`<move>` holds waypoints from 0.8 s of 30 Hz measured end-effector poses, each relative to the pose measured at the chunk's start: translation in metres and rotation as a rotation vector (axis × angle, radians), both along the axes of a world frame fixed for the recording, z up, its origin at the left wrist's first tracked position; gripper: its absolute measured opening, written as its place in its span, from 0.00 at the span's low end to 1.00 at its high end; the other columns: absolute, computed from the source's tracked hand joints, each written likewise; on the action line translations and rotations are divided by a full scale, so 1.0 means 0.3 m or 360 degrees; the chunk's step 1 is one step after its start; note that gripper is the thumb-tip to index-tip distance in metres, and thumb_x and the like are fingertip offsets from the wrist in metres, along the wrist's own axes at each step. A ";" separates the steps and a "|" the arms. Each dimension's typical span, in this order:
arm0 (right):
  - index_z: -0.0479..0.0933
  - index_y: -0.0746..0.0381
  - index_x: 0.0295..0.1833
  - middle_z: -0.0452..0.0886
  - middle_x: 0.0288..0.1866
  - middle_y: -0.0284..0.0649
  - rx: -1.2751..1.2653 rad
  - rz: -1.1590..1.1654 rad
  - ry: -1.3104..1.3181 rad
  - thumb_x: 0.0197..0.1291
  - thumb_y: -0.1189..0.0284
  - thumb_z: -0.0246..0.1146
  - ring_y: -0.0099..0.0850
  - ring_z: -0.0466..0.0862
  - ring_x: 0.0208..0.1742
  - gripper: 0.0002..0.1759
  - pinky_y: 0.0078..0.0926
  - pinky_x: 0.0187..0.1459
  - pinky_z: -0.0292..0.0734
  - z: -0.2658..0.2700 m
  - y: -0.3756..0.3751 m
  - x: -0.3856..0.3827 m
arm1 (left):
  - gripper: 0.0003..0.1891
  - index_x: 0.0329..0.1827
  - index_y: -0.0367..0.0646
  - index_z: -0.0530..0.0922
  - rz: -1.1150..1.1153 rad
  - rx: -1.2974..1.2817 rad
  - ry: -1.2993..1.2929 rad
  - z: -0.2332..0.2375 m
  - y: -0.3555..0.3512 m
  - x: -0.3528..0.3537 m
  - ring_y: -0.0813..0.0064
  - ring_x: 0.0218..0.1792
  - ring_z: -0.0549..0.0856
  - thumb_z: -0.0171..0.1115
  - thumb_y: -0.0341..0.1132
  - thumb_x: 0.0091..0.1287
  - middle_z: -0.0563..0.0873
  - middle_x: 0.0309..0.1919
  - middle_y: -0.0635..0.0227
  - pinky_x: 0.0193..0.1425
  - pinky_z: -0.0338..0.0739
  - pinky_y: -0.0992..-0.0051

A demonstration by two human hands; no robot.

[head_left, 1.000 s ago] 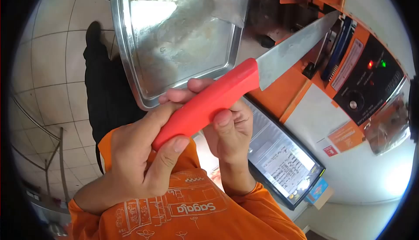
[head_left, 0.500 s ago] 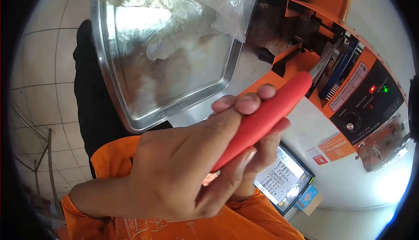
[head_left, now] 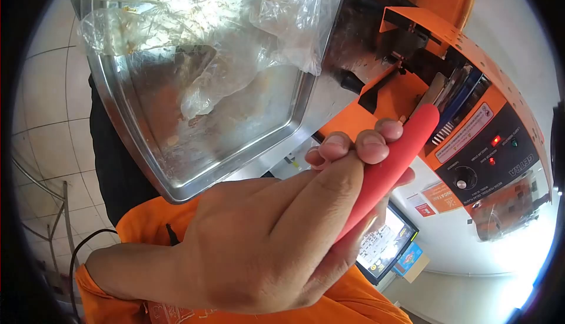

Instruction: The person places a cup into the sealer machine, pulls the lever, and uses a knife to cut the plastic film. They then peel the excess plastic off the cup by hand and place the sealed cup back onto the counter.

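Observation:
A long red object with a rounded, smooth end lies diagonally across the middle of the view. My left hand comes in from the left, its fingers closed on the red object's near side. Behind and under it is my right hand, mostly hidden, with its fingers wrapped round the far side. The tip of the red object overlaps the opening of an orange machine in the view; whether they touch, I cannot tell. My left hand covers the red object's lower end.
At the upper left, a metal tray holds crumpled clear plastic. The orange machine has a black panel with a knob and lit red lamps. A screen and a small blue box sit at the lower right.
Both hands and the red object have shifted right in the view. The tray appears lower and further left. On the machine's panel the green lamp has dimmed and a lower red lamp is brighter.

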State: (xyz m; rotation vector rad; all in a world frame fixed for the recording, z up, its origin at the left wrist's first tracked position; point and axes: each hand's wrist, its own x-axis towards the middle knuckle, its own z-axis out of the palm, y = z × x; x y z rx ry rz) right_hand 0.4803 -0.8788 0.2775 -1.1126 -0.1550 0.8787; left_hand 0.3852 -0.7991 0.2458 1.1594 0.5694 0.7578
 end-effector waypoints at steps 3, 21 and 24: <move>0.63 0.66 0.66 0.84 0.49 0.51 -0.0042 0.0004 -0.0030 0.74 0.49 0.52 0.57 0.82 0.54 0.32 0.54 0.59 0.77 -0.007 -0.002 -0.007 | 0.18 0.47 0.22 0.80 0.0021 0.0013 -0.0049 -0.022 -0.011 0.002 0.66 0.24 0.89 0.70 0.29 0.59 0.87 0.27 0.52 0.26 0.81 0.76; 0.61 0.71 0.67 0.84 0.48 0.51 -0.0144 -0.0098 -0.0260 0.76 0.50 0.47 0.52 0.85 0.48 0.33 0.52 0.54 0.81 0.029 0.027 -0.017 | 0.17 0.47 0.23 0.81 0.0085 -0.0088 -0.0132 0.004 -0.012 0.023 0.73 0.17 0.84 0.70 0.29 0.59 0.86 0.23 0.58 0.21 0.76 0.77; 0.61 0.71 0.67 0.84 0.48 0.51 -0.0113 -0.0193 -0.0276 0.77 0.48 0.43 0.50 0.85 0.47 0.35 0.50 0.53 0.82 0.034 0.048 -0.013 | 0.16 0.46 0.24 0.83 0.0122 -0.0113 -0.0045 0.048 0.008 0.040 0.74 0.17 0.84 0.70 0.28 0.57 0.87 0.25 0.58 0.22 0.77 0.78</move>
